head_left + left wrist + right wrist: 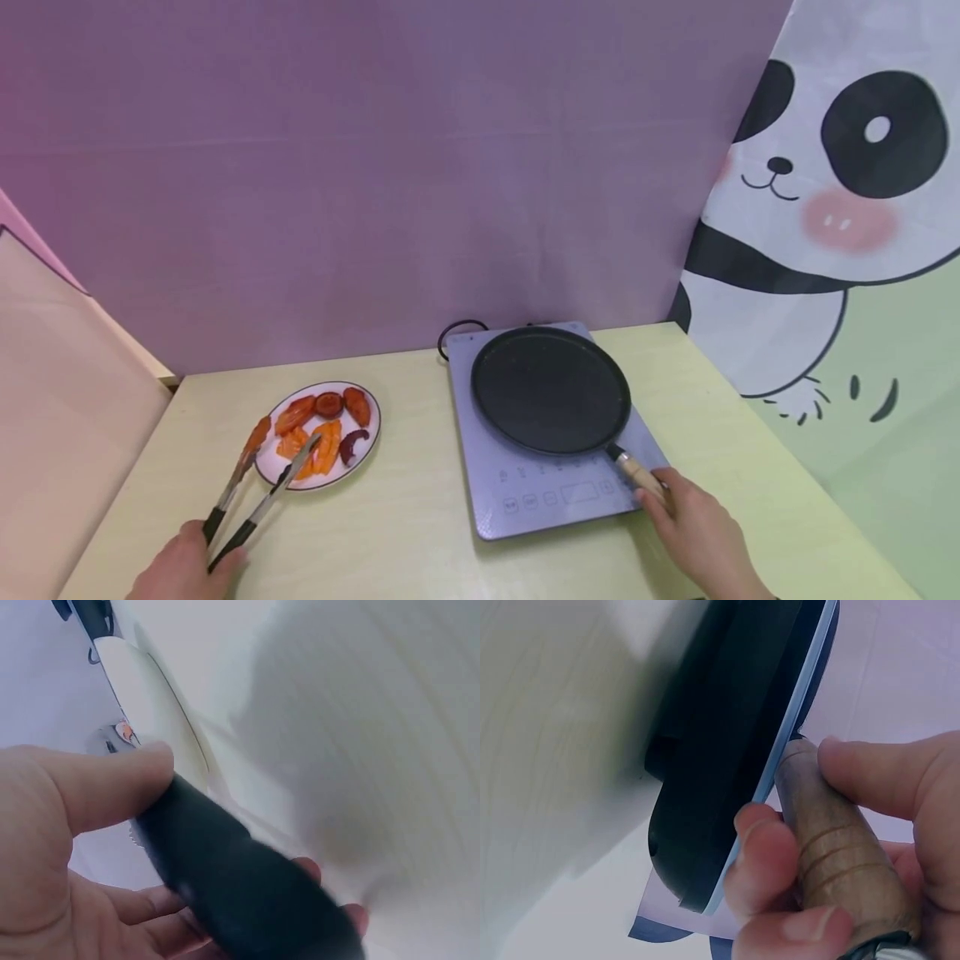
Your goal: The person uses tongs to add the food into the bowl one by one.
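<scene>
My left hand (187, 565) holds a pair of tongs (264, 505) by its black grips, its two arms spread apart over the plate (367, 451). On that white, dark-rimmed plate lie several reddish-brown food pieces (356, 407), orange slices (327, 446) and a dark purple curved piece (352, 446). One tong tip overlaps the orange slices; the other meets a reddish piece (260, 433) at the plate's left edge. With its fingers around the wooden handle (832, 847), my right hand (701, 529) grips a flat black pan (551, 392), which sits on the induction cooker (517, 521).
A black cord (442, 340) loops behind the cooker's back left corner. The pale wooden table (405, 500) ends at a purple backdrop (375, 208). At the right hangs a sheet with a panda drawing (795, 325).
</scene>
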### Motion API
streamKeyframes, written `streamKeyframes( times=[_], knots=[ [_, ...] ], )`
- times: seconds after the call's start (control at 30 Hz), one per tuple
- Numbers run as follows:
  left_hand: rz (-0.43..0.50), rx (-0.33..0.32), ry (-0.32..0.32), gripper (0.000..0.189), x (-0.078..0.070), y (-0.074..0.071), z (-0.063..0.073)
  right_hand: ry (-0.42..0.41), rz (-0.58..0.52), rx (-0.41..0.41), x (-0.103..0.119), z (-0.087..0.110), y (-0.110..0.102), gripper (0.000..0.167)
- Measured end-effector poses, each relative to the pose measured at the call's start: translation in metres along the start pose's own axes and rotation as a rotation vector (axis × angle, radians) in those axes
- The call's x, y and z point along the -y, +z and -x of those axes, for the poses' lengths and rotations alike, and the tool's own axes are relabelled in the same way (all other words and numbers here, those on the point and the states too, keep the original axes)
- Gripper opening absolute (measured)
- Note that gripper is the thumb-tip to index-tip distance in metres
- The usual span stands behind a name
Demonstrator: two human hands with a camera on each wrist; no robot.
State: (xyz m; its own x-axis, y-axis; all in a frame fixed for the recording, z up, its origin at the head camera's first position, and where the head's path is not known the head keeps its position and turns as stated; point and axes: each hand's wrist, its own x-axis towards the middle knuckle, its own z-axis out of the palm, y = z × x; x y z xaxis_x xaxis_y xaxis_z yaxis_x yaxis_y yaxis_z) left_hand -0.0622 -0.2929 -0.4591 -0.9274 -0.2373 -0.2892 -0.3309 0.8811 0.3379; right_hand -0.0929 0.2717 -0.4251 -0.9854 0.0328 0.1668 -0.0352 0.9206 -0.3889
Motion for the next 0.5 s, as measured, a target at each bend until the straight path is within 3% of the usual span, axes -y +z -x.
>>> streamKeyframes(
  times=[0.23,0.5],
  knots=[
    [0.014,-0.072,0.055,0.073,-0.004,-0.002,0.005,-0.002,0.006,0.006,0.0,-0.002,-0.001,0.029],
    [0.013,-0.176,0.135,0.068,-0.027,-0.01,0.015,0.01,0.004,0.016,0.0,-0.001,0.0,0.03]
  ],
)
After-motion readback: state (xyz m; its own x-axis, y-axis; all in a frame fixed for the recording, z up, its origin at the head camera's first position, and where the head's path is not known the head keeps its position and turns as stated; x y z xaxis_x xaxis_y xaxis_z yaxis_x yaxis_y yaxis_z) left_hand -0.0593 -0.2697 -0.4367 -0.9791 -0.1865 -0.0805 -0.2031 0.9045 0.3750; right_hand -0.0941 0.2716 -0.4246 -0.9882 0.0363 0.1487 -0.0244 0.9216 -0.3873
